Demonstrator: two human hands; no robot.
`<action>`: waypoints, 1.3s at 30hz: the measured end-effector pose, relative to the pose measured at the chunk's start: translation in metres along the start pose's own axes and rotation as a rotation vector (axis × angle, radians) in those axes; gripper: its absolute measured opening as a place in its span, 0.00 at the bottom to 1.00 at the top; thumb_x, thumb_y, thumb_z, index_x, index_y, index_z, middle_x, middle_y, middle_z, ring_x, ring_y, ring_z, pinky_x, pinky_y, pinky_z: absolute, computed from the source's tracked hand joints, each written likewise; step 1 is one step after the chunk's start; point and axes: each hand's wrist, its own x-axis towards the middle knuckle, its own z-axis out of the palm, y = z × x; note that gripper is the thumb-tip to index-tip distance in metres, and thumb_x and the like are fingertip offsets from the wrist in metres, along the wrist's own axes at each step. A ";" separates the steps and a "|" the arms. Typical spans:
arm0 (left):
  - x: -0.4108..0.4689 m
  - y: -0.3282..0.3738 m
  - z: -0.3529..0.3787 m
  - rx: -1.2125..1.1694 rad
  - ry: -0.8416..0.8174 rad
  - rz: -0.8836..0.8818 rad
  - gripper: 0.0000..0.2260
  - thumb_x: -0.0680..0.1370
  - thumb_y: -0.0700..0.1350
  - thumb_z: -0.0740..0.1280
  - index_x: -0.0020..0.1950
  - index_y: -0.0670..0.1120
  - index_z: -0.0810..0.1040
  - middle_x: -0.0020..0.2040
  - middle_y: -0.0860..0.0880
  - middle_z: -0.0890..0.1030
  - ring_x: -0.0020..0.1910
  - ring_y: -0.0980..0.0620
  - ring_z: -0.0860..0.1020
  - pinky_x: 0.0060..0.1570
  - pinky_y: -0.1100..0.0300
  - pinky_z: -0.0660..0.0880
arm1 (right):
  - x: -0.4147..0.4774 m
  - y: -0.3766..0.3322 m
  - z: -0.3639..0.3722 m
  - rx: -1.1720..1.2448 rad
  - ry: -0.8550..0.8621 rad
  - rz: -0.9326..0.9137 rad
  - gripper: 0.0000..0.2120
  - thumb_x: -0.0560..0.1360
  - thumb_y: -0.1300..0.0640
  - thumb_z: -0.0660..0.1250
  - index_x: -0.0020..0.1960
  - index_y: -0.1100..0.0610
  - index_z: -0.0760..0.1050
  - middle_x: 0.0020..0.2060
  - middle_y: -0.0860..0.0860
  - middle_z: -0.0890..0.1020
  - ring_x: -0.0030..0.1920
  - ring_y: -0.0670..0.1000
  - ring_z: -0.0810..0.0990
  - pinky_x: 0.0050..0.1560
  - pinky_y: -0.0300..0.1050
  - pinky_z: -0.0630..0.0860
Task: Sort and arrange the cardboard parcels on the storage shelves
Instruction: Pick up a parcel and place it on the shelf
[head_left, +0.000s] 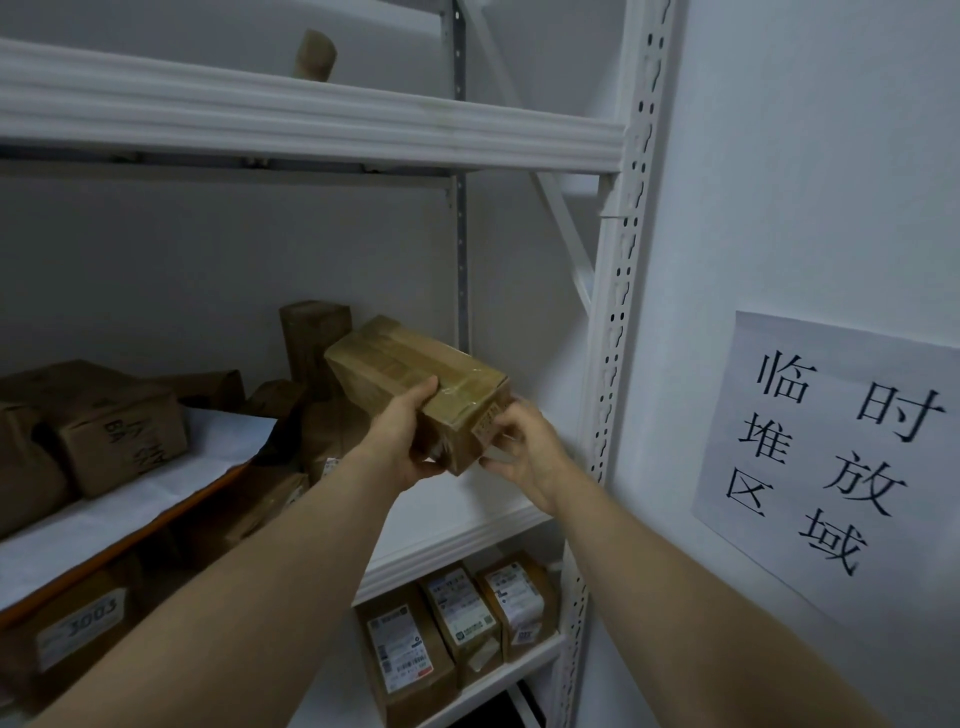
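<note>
Parcel (415, 364) (taped) | left hand (410, 441), right hand (524, 452) grip it | label (80, 626) "3003" | sign (831, 457) "临时堆放区域"

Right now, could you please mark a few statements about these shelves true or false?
1. Both the left hand and the right hand hold the taped parcel. True.
2. That parcel lies flat on the middle shelf. False: it is held tilted in the air.
3. Three labelled parcels stand side by side on the lower shelf. True.
4. The paper sign lies on the floor. False: it hangs on the wall at right.
</note>
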 end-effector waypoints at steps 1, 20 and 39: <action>-0.001 0.001 0.001 0.014 0.012 0.012 0.31 0.69 0.54 0.73 0.68 0.47 0.68 0.60 0.43 0.77 0.57 0.40 0.76 0.57 0.39 0.73 | 0.000 0.000 -0.002 0.022 0.007 0.023 0.20 0.73 0.52 0.68 0.63 0.53 0.71 0.59 0.57 0.77 0.61 0.56 0.75 0.63 0.61 0.73; -0.012 -0.006 0.005 0.191 -0.031 0.198 0.13 0.71 0.43 0.73 0.54 0.45 0.77 0.51 0.46 0.81 0.51 0.46 0.79 0.53 0.46 0.76 | -0.006 0.008 -0.025 -0.017 -0.063 0.120 0.31 0.60 0.57 0.78 0.61 0.56 0.74 0.55 0.56 0.81 0.58 0.55 0.78 0.63 0.56 0.74; -0.012 0.003 0.006 0.186 -0.038 0.256 0.21 0.69 0.49 0.75 0.57 0.45 0.75 0.48 0.48 0.82 0.47 0.49 0.80 0.49 0.53 0.77 | -0.002 0.008 -0.019 -0.131 -0.090 0.089 0.38 0.58 0.59 0.80 0.66 0.63 0.72 0.55 0.57 0.83 0.54 0.53 0.83 0.49 0.43 0.80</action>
